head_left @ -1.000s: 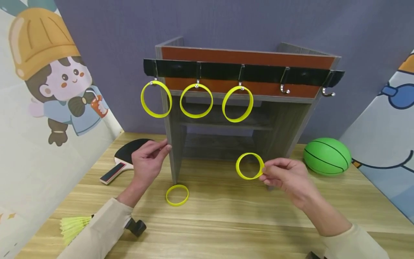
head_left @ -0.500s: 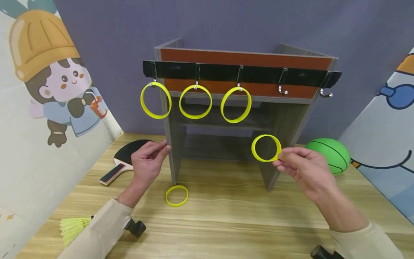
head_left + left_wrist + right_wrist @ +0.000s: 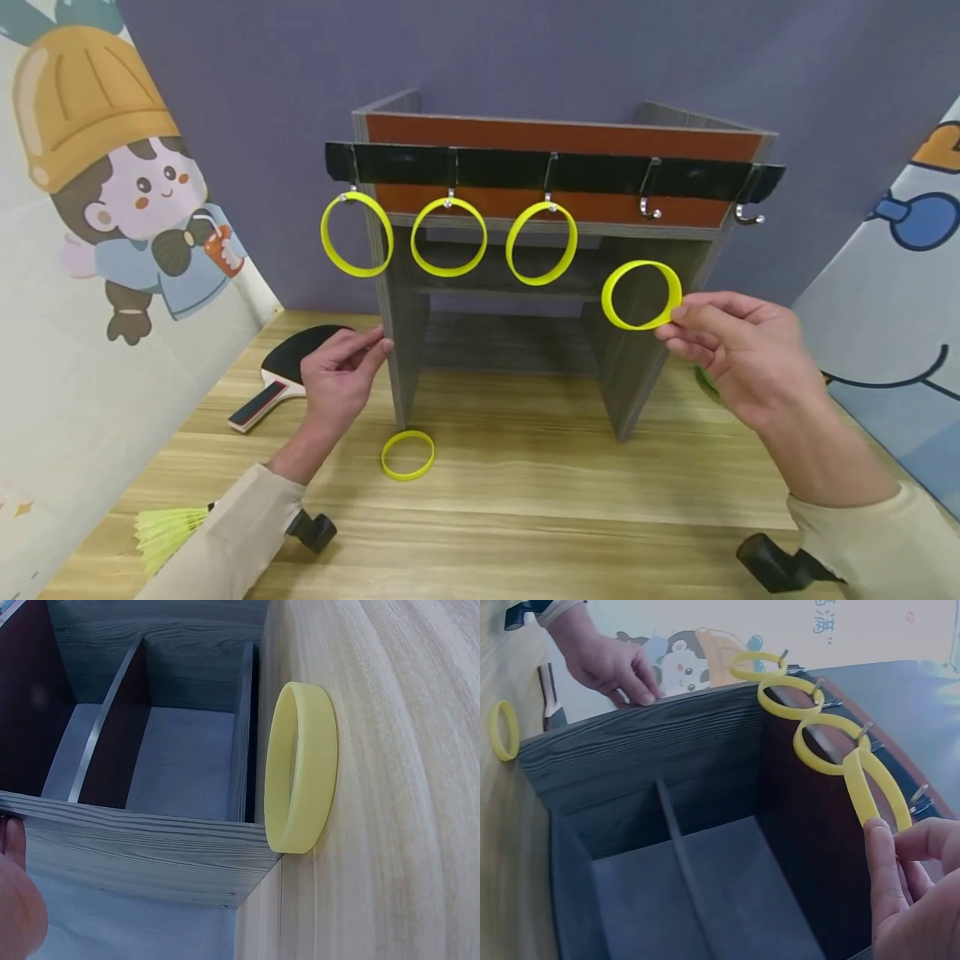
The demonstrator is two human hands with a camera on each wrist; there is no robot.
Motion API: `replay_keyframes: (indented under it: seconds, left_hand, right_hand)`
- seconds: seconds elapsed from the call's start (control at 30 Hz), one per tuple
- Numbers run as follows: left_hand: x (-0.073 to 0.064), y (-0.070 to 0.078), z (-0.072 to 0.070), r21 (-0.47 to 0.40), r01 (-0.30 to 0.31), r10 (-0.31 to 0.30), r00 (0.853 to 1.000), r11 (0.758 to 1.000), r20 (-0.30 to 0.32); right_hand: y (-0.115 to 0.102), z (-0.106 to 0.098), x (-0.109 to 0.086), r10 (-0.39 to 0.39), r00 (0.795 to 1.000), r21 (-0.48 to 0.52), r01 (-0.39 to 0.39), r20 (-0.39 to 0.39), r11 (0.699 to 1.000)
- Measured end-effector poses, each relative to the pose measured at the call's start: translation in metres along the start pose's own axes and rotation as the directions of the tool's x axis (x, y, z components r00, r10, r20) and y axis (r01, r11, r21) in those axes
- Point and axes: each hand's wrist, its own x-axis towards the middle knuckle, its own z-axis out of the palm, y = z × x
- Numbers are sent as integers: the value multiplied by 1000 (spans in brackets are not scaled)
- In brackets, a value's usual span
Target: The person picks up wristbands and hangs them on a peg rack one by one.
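Right hand (image 3: 753, 358) below rightmost hook (image 3: 748, 220), fingers (image 3: 697, 315) pinching yellow ring (image 3: 608, 297); left hand (image 3: 337, 379) lower, gripping side panel (image 3: 408, 350)

Shelf unit (image 3: 633, 358) on desk (image 3: 525, 508), w/ hook rail (image 3: 502, 169) across upper front. Three rings (image 3: 449, 273) hang from rail's L three hooks. Held ring (image 3: 607, 300), in R grip (image 3: 742, 350), is before unit's R side, below 4th hook (image 3: 649, 210). Desk ring (image 3: 408, 477) lies nr unit's L foot. Paddle (image 3: 291, 360) L of unit, partly behind L grip (image 3: 341, 371); shuttlecock (image 3: 167, 533) nearer, by L sleeve (image 3: 232, 533).
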Motion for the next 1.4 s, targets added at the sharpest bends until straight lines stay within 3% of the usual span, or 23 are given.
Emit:
replay_keyframes:
  seconds: [0.17, 0.37, 0.67, 1.4]
  left_hand:
    - [0, 1, -1, 7, 0, -1, 1000, 1000, 7]
    - [-1, 2, -1, 32, -2, 1, 1000, 999, 8]
    - [-1, 3, 0, 19, 7, -7, 1000, 1000, 5]
    - [0, 4, 0, 47, 12, -12, 1000, 999, 10]
  right_hand:
    - [-14, 6, 0, -53, 998, -73, 50, -44, 996]
    - [-25, 12, 3, -98, 994, -79, 94, -43, 992]
    - [-32, 17, 11, -53, 995, -50, 49, -85, 998]
    - [-29, 21, 21, -49, 992, -23, 47, -114, 999]
